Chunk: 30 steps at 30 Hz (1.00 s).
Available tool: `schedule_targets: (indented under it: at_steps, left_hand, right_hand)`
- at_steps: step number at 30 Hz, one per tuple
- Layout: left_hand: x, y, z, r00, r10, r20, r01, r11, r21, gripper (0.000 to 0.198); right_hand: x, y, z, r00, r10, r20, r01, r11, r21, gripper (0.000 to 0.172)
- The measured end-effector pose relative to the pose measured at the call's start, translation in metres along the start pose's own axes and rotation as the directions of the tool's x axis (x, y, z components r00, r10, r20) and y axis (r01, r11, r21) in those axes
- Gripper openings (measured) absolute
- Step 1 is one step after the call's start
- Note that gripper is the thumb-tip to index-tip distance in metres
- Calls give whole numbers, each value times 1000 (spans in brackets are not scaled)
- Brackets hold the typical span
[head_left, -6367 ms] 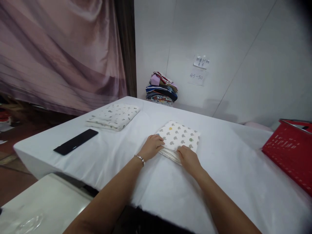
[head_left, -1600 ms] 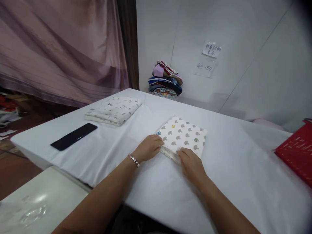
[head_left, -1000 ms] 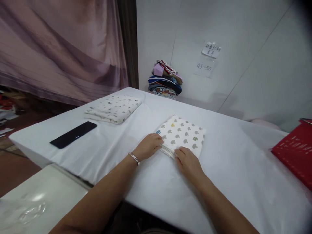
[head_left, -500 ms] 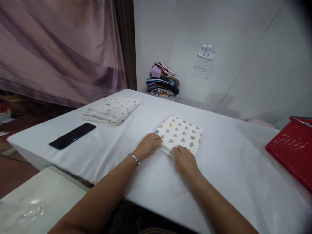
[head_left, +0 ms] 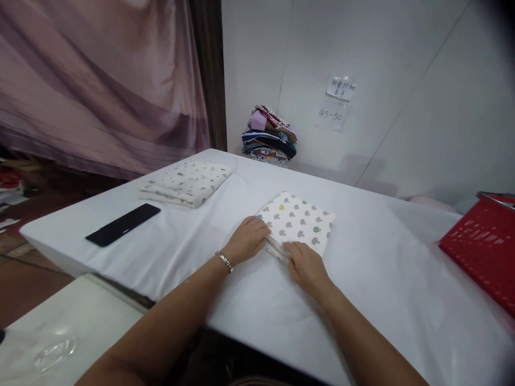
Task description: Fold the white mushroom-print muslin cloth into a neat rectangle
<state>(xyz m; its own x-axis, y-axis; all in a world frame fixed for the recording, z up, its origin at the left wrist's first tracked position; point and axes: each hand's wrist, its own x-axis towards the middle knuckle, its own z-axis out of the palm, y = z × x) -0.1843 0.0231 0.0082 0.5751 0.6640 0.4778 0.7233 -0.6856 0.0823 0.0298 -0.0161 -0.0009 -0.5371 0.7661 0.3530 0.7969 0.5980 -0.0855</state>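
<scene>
A folded white cloth (head_left: 300, 217) printed with grey mushrooms, and a few coloured ones, lies on the white-covered table (head_left: 257, 300). My left hand (head_left: 248, 238), with a silver bracelet at the wrist, grips the near left corner of the cloth, fingers on top. At its near right corner, my right hand (head_left: 306, 266) pinches the layered edge, thumb side toward the fold. Between the two hands the stacked layers of the near edge show. Both thumbs are mostly hidden.
Another folded printed cloth (head_left: 189, 182) lies at the back left, with a flat black object (head_left: 124, 224) before it. A red basket (head_left: 483, 241) stands at the right. Folded fabrics (head_left: 269, 136) are piled by the wall behind. A pale surface (head_left: 76, 327) adjoins the lower left.
Both hands stay at the near corners of the mushroom cloth, with only slight finger shifts. The near edge's layers look slightly more lifted and spread. The view has moved a little.
</scene>
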Motion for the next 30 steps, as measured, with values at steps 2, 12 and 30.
schedule_targets:
  at_steps: [2,12,30]
  left_hand:
    - [0,1,-4,1000,19,-6,-18,999,42,18]
    - [-21,0,0,994,68,85,-68,998,-4,23]
    - [-15,-9,6,998,58,-24,-54,987,150,23]
  right_hand:
    - [0,-1,0,1000,-1,15,1,1000,-4,40]
    - [0,-9,-2,994,-30,108,34,999,-35,34]
    - [7,-29,13,999,52,-3,-51,976,-212,23]
